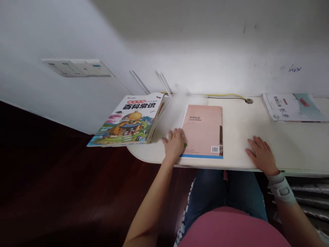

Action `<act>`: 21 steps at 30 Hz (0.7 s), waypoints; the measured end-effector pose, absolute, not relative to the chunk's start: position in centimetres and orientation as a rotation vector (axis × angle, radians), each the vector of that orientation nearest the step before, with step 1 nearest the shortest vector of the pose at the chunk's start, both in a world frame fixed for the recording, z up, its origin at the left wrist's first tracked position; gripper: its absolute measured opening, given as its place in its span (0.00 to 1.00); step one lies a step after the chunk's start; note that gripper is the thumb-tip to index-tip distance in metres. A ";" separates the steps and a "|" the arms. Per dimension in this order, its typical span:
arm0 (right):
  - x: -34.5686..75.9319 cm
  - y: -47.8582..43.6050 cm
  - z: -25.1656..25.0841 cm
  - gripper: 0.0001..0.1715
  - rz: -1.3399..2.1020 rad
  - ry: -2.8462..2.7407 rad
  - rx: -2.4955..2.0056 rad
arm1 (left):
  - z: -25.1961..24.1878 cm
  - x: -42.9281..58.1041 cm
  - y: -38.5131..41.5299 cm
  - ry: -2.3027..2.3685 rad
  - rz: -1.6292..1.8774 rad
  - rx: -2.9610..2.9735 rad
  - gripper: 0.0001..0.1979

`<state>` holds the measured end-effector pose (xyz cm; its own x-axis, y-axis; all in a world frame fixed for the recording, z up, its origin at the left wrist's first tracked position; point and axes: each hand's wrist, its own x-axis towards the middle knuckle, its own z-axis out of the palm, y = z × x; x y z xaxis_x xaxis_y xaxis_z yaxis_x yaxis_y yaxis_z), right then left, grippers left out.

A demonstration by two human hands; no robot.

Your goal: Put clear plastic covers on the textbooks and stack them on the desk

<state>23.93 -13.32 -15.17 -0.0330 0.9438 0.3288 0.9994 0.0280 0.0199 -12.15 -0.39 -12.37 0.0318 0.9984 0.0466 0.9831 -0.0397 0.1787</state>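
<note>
A pink book [203,130] with a blue bottom edge and a barcode lies flat on the white desk [233,151]. At its left edge rests my left hand [174,144], palm down with fingers stretched out, touching or nearly touching the cover. My right hand [262,154] lies flat on the desktop, apart from the book on its right, fingers spread and nothing in them. Left of my left hand is a stack of books with a colourful cover [131,120] on top, jutting past the desk's rounded end.
Papers or booklets [285,107] lie at the desk's far right. A yellow cable [226,95] runs along the wall into a round cable hole [249,101]. A wall socket panel [77,68] is at the left. Dark floor [64,178] lies beyond the rounded end.
</note>
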 end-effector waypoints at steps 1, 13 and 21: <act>23.9 -13.3 -15.2 0.28 -0.365 -2.078 -2.010 | -12.4 -12.4 -0.5 2.135 0.240 2.172 0.26; 23.7 -13.3 -14.9 0.27 -0.378 -2.073 -2.006 | -11.5 -15.0 -0.4 2.112 0.438 2.413 0.22; 23.4 -13.4 -14.6 0.27 -0.369 -2.064 -2.020 | -12.6 -9.2 -6.1 2.259 0.294 2.340 0.38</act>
